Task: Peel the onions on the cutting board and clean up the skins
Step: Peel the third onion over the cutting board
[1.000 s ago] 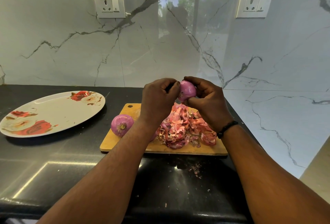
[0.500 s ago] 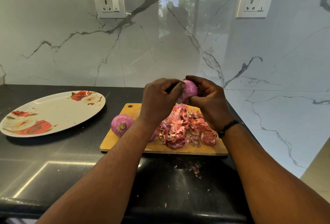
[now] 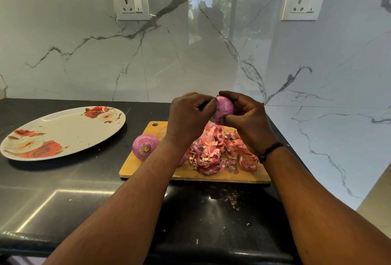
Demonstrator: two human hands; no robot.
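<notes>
Purple onion (image 3: 223,107) gripped by right hand (image 3: 249,121), left hand (image 3: 188,116) fingers pinching it, another half-hidden behind forearm.

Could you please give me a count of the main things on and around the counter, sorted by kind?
Onions: 2, one held, one on the board
Cutting board: 1
Skin pile: 1
Floral plate: 1
Wall sockets: 2
Total: 7

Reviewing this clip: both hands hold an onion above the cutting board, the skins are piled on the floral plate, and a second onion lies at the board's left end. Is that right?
Not quite. The head view shows the skins piled on the cutting board, not on the plate, which sits apart to the left. The rest holds: left hand and right hand hold an onion above the board, and a second onion lies at its left end.
</notes>
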